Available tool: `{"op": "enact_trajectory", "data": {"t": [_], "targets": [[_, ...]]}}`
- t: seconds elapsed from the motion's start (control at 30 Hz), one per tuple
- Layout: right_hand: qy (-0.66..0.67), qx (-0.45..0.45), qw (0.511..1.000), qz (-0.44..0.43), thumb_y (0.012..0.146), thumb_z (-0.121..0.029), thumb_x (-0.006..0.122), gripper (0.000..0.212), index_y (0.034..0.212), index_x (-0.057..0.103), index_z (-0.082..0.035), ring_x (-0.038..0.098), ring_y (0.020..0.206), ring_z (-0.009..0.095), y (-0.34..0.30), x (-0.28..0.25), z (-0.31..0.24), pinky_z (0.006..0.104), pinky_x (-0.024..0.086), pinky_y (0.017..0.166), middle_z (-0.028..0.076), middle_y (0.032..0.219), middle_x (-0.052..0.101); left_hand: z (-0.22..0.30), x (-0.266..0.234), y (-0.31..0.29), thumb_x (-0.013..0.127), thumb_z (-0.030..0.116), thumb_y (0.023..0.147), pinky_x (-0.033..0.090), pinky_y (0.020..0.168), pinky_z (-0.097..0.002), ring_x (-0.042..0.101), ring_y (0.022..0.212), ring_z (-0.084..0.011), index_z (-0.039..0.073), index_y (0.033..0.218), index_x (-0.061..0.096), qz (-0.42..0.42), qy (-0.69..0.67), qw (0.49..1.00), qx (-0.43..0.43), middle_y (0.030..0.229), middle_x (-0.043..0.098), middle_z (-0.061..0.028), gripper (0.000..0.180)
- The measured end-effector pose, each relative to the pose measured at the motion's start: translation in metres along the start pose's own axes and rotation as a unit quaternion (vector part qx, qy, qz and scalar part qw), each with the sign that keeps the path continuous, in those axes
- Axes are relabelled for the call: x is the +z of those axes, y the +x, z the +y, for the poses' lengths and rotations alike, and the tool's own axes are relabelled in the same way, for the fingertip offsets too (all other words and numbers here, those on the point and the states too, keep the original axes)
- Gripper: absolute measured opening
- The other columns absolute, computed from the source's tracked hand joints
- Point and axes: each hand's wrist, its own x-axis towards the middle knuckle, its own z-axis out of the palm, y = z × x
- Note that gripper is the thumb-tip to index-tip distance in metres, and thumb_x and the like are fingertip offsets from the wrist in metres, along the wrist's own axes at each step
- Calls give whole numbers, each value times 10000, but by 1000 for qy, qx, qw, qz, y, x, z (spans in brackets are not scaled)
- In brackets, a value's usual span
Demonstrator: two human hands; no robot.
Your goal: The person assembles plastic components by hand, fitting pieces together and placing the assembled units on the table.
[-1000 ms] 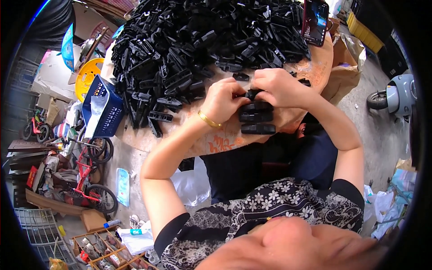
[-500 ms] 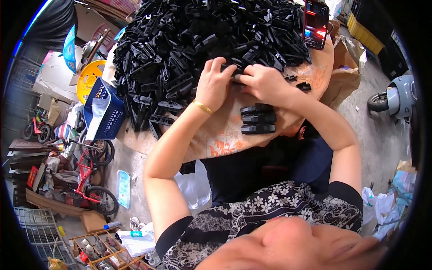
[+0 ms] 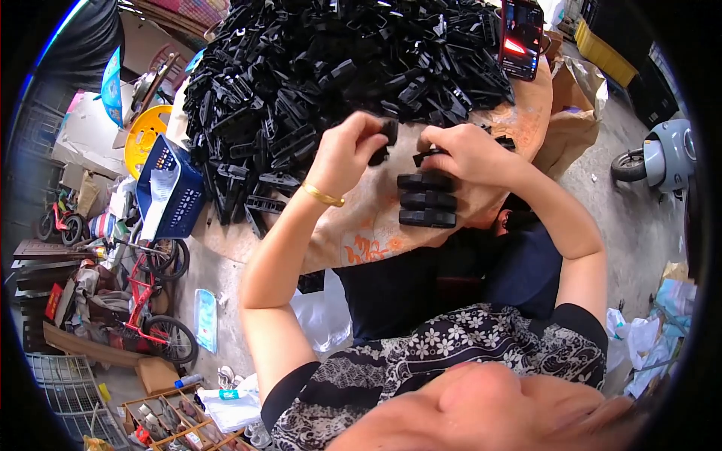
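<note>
A large heap of black plastic parts [image 3: 301,83] covers the far and left side of the round table. At its near edge, my left hand [image 3: 347,150] pinches a small black plastic part [image 3: 388,132] between thumb and fingers. My right hand [image 3: 468,154] is closed on another black part [image 3: 427,156], mostly covered by the fingers. The hands are apart, with bare cloth between them. Just below my right hand lies a short row of black plastic pieces [image 3: 427,201], side by side. A few loose black parts lie beyond my right wrist.
An orange-patterned cloth [image 3: 331,237] covers the table. A phone [image 3: 521,41] stands upright at the far right, near a brown paper bag [image 3: 583,98]. Left of the table are a blue basket [image 3: 180,199] and a red bicycle [image 3: 143,293]. A grey scooter [image 3: 669,158] stands right.
My hands were close together at the heap's edge. They have moved apart, the left one leftward and the right one slightly right and nearer, each with a black part.
</note>
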Motion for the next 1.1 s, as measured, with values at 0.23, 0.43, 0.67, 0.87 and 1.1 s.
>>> {"op": "enact_trajectory", "data": {"t": [0.23, 0.43, 0.67, 0.87, 1.1], "targets": [[-51, -97, 990, 90, 770, -160, 675, 224, 948, 601, -46, 593, 863, 322, -2, 6, 14, 395, 484, 720, 127, 886, 576, -15, 12, -5, 613, 51, 853, 477, 692, -270, 586, 705, -152, -10, 933, 650, -36, 103, 992, 56, 809, 621, -107, 107], [-23, -74, 987, 138, 747, -94, 695, 251, 981, 636, -25, 589, 788, 306, -1, 4, 18, 366, 479, 679, 113, 886, 580, -3, -9, -8, 695, 77, 775, 485, 641, -292, 583, 677, -189, 10, 926, 669, -66, 120, 990, 26, 821, 600, -98, 168], [-37, -106, 986, 123, 740, -104, 695, 211, 926, 641, -22, 591, 771, 306, 6, 10, 10, 368, 480, 660, 111, 854, 581, -5, 6, -11, 753, 85, 689, 483, 632, -301, 585, 679, -223, 24, 907, 676, -73, 153, 983, 70, 783, 574, -105, 239], [-70, -71, 994, 53, 775, -192, 653, 157, 847, 627, -55, 604, 798, 311, -2, 8, 3, 398, 492, 688, 110, 832, 564, 0, 19, -17, 708, 124, 750, 479, 631, -338, 579, 675, -254, 46, 1046, 634, 16, 145, 988, 53, 825, 587, -127, 315], [-29, -113, 992, -41, 764, -220, 676, 219, 884, 628, -43, 601, 814, 316, -8, -6, -4, 400, 486, 692, 114, 868, 577, -13, 6, -5, 641, 96, 826, 489, 675, -320, 592, 736, -259, 84, 1089, 643, -71, 26, 996, -56, 842, 609, -101, 263]]}}
